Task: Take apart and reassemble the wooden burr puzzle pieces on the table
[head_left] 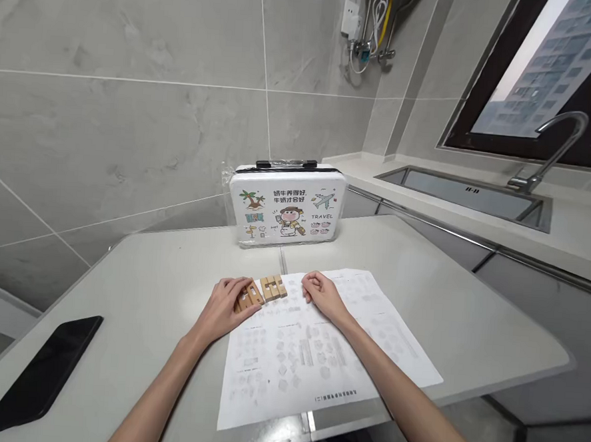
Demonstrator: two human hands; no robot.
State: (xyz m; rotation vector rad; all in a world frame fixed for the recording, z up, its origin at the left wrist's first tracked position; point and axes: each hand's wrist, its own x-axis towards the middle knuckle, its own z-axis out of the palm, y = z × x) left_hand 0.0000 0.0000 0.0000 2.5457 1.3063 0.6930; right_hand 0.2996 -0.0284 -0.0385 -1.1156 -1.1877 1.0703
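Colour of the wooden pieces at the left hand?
The wooden pieces are orange-brown, showing best in the head view, the only one.

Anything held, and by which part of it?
Left hand covers the left end of the brown wooden blocks, thumb along the near edge; whether it grips them can't be told. Right hand: nothing visible.

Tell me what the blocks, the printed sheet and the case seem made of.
Blocks: probably wood, matt, judging by the warm tan colour. Printed sheet: paper, white and matt, lying thin and flat. Case: perhaps hard plastic, white and smooth, with rounded corners; the shiny, wrinkled wrap around it looks like clear plastic film.
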